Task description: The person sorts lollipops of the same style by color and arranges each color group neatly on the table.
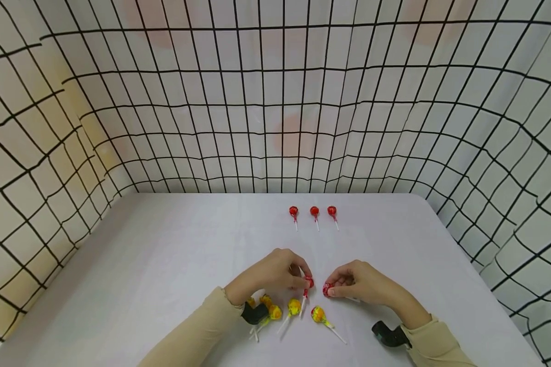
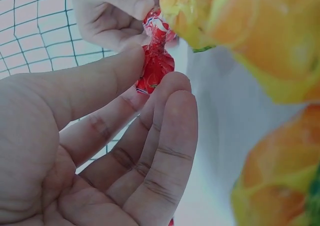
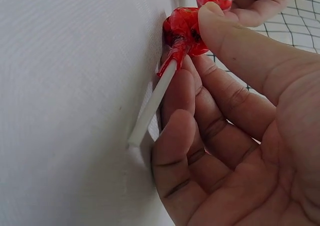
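Note:
My left hand point(image 1: 275, 271) pinches a red-wrapped lollipop point(image 1: 308, 282) between thumb and fingers, its white stick slanting down towards the near side. In the left wrist view, the crinkled red wrapper point(image 2: 156, 68) shows between thumb and fingertips. Just to the right, my right hand point(image 1: 366, 283) pinches another red lollipop point(image 1: 327, 289) by its head. The right wrist view shows that lollipop's white stick point(image 3: 152, 105) pointing away from the thumb, close over the white cloth. The two lollipop heads are a short gap apart.
Three red lollipops point(image 1: 314, 211) lie in a row farther back on the white table point(image 1: 188, 234). Yellow lollipops lie near my left wrist, one point(image 1: 294, 307) beside another point(image 1: 319, 314); several more are partly behind the wrist camera point(image 1: 254, 313). Black netting point(image 1: 266, 104) surrounds the table's far side and sides.

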Tool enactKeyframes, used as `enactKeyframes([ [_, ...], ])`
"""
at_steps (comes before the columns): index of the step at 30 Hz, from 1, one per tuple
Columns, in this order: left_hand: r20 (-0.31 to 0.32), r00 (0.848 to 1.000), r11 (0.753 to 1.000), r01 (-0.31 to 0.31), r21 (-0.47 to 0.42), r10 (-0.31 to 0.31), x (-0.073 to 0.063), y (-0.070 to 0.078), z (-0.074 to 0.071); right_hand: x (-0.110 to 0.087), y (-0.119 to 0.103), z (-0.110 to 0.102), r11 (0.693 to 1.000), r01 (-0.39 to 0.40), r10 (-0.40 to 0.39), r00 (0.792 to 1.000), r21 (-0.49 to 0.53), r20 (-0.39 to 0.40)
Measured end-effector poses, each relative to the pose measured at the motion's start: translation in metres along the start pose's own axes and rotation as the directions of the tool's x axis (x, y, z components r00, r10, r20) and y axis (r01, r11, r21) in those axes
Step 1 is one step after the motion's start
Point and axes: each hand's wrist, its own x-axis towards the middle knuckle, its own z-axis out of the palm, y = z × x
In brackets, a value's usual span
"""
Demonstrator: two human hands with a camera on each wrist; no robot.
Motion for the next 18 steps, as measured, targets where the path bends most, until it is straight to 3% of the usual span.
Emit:
enactKeyframes([
  [18, -0.052, 0.998, 1.0, -0.018, -0.018, 0.017, 0.005, -0.006, -0.013, 0.003, 0.003, 0.0, 1.0, -0.008, 0.007, 1.0, 0.018, 0.017],
])
